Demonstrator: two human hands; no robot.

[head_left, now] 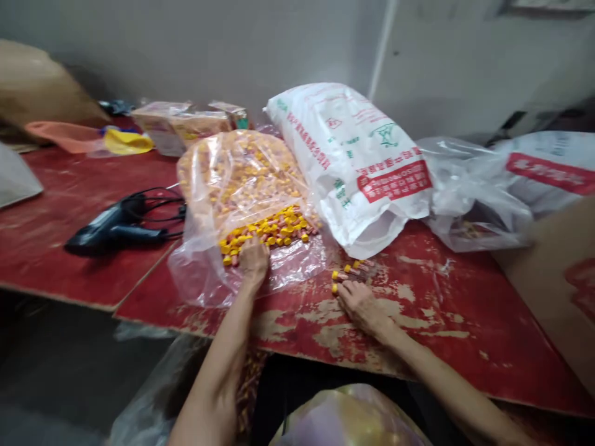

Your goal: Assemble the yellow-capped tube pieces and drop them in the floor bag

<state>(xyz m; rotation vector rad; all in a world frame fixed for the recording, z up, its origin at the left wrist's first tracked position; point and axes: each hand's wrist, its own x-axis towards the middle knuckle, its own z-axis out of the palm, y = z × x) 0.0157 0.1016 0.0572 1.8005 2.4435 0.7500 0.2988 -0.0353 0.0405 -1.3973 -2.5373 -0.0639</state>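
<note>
A clear plastic bag [297,266] lies with its mouth toward me, filled with small copper-pink pieces with yellow caps [283,229]. My left hand [255,257] is at the front left of the pile, its fingertips partly hidden among the pieces, so their grip is unclear. To the right, my right hand [362,303] rests low over the red table, fingers bent together around a small yellow-capped piece [335,289]. A few similar pieces [348,269] lie in a loose row just beyond its fingers.
A white printed sack [348,161] leans behind the bag. On the left lies a black handheld scanner [116,226] with its cable. Small packed boxes [186,127] and an orange scoop [65,136] sit farther back. A knotted clear bag [474,204] and a cardboard box [553,272] stand right.
</note>
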